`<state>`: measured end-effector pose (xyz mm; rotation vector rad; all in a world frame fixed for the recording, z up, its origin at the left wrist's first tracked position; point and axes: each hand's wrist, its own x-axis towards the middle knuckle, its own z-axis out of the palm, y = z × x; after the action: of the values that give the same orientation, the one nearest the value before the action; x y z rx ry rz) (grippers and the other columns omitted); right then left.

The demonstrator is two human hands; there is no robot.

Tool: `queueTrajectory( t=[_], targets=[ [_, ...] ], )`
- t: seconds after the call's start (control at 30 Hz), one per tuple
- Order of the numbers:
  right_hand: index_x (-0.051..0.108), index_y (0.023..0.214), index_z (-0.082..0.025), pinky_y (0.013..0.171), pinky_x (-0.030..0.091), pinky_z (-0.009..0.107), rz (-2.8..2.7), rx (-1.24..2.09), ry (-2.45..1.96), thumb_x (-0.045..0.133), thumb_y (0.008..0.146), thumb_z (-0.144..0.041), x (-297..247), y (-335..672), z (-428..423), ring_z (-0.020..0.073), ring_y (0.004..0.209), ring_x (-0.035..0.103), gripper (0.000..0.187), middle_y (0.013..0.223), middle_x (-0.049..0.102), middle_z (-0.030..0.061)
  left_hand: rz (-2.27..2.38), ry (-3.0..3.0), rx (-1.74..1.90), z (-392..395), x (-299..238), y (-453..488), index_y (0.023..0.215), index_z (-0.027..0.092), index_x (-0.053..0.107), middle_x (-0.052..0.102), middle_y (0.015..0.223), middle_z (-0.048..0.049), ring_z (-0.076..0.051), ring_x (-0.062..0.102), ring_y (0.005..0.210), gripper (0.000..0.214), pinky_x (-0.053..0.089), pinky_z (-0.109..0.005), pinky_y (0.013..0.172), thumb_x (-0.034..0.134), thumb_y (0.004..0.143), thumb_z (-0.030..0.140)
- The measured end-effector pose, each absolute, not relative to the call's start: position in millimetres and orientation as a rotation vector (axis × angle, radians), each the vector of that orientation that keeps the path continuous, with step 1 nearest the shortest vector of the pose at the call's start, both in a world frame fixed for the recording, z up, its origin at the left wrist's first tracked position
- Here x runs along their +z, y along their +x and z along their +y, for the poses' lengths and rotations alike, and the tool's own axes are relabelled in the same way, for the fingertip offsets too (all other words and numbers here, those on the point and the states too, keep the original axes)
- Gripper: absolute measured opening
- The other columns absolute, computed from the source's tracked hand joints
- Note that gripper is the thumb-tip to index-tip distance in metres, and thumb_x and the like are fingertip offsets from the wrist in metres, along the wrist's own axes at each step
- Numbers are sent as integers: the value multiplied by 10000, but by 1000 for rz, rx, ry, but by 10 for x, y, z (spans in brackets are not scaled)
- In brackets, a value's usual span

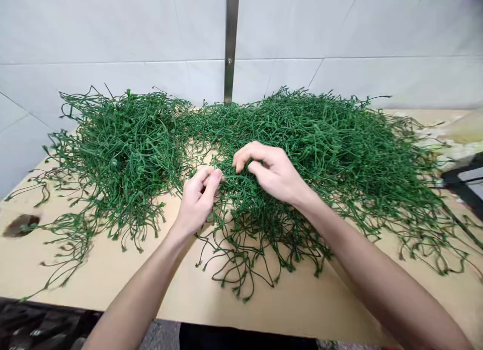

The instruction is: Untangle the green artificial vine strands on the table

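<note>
Thin green artificial stems (302, 138) with small tufted ends lie in a tangled heap across the table. My left hand (198, 196) is closed in a pinch, thumb against index finger, at the near edge of the middle of the heap. What sits between those fingertips is too small to make out. Just to the right, my right hand (269, 168) hovers over the stems with its fingers curled and a gap between thumb and fingers. Nothing shows in it. The two hands are apart, and stems spread beneath and around them.
A wooden tabletop (181, 284) carries the stems, with a hole (21, 225) near its left edge. Behind stands a tiled wall (113, 32) with a vertical metal strip (231, 43). A black-and-white object (466, 181) lies at the right edge, beside some pale material (449, 146).
</note>
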<state>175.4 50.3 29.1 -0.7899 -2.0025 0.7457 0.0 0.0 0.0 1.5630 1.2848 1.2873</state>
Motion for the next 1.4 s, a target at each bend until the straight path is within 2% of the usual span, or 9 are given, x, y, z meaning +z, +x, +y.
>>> queueTrajectory(
  t=[0.13, 0.2, 0.37, 0.63, 1.0, 1.1, 1.2, 1.3, 1.4],
  targets=[
    [662, 851, -146, 801, 446, 339, -2051, 561, -826, 557, 837, -181, 388, 1754, 395, 179, 830, 594, 112, 868, 694, 51, 1281, 1499, 1295, -19, -6, -8, 744, 197, 493, 353, 534, 70, -80, 299, 477, 294, 235, -231, 454, 502, 925, 427],
    [674, 919, -136, 831, 419, 363, -2212, 382, -778, 635, 840, -263, 375, 1731, 367, 206, 896, 582, 156, 924, 705, 67, 1238, 1454, 1304, -14, -6, -1, 764, 202, 492, 378, 517, 74, -78, 316, 458, 283, 245, -220, 439, 517, 914, 440],
    [682, 868, -154, 814, 342, 358, -2419, 100, -681, 533, 946, -260, 290, 1698, 373, 194, 899, 531, 198, 868, 705, 44, 1140, 1360, 1319, 16, 31, 9, 760, 196, 502, 446, 489, 70, -74, 390, 442, 288, 312, -190, 438, 571, 877, 451],
    [633, 741, -120, 787, 345, 348, -2491, 131, -672, 428, 946, -198, 354, 1668, 307, 171, 795, 488, 300, 749, 627, 60, 1048, 1392, 1103, 7, 82, -35, 749, 184, 495, 451, 489, 68, -63, 386, 423, 351, 316, -183, 423, 574, 859, 508],
    [547, 544, -153, 669, 394, 321, -2315, 139, -668, 506, 767, -97, 224, 1556, 251, 161, 663, 504, 234, 553, 575, 31, 951, 1341, 1018, 4, -14, -29, 692, 172, 503, 387, 476, 80, -48, 318, 406, 408, 237, -189, 399, 620, 810, 546],
    [572, 581, -155, 666, 409, 311, -2272, 78, -611, 446, 787, -23, 192, 1577, 295, 156, 671, 532, 275, 591, 612, 33, 849, 1187, 1078, 43, -10, -60, 708, 175, 522, 392, 409, 88, -53, 318, 355, 383, 267, -190, 390, 637, 808, 526],
    [657, 752, -162, 738, 440, 329, -2238, 79, -681, 426, 789, 0, 249, 1664, 353, 178, 785, 588, 284, 712, 678, 32, 824, 1084, 1268, 75, 28, -101, 754, 178, 563, 390, 377, 87, -66, 346, 360, 320, 332, -192, 432, 598, 861, 478],
    [681, 842, -164, 804, 471, 338, -2163, 242, -808, 492, 796, -62, 377, 1720, 352, 193, 872, 612, 220, 848, 715, 51, 940, 1039, 1336, 82, 84, -114, 863, 172, 636, 488, 489, 48, -80, 447, 474, 287, 371, -187, 488, 585, 877, 455],
    [692, 808, -166, 746, 484, 279, -2150, 520, -837, 542, 835, -132, 438, 1668, 295, 145, 765, 626, 155, 822, 717, 31, 994, 976, 1303, 83, 117, -96, 856, 162, 668, 528, 608, 18, -83, 467, 537, 286, 357, -184, 473, 592, 870, 437]
  ],
)
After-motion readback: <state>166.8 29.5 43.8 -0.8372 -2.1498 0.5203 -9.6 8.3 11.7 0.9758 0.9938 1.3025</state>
